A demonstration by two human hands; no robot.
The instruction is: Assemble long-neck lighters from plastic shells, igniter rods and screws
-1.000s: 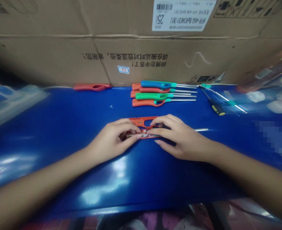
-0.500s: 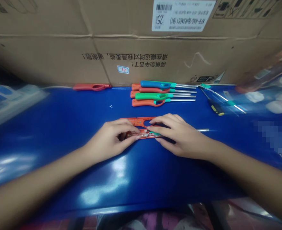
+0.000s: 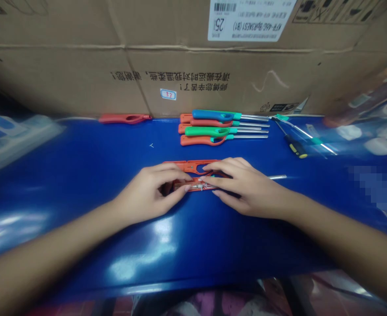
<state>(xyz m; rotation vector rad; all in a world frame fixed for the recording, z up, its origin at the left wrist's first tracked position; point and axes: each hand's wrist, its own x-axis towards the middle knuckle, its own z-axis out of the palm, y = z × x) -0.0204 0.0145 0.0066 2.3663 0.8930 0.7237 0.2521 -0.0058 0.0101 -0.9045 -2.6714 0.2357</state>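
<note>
An opened orange lighter of the long-tube kind lies in front of me. Its lower half [image 3: 196, 186] holds a clear fuel tank, thin wires and small parts; its metal tube [image 3: 278, 177] sticks out past my right hand. Just behind lies the other orange shell half [image 3: 187, 166], with a finger loop. My left hand [image 3: 154, 188] grips the left end of the lower half between thumb and fingers. With its fingertips on the inner parts near the trigger, my right hand [image 3: 246, 186] closes round the lighter's right part, hiding much of it.
Several long lighters [image 3: 209, 130] in blue, green and orange-red lie stacked behind my hands. A red shell [image 3: 126, 119] rests by the cardboard box [image 3: 81, 79]. At right are a black-yellow screwdriver [image 3: 295, 147], a loose metal tube [image 3: 307, 135] and white pieces [image 3: 381, 146].
My right fingertips have shifted slightly to the left over the inner parts, and the green part under them is now mostly covered. My left hand has barely moved.
</note>
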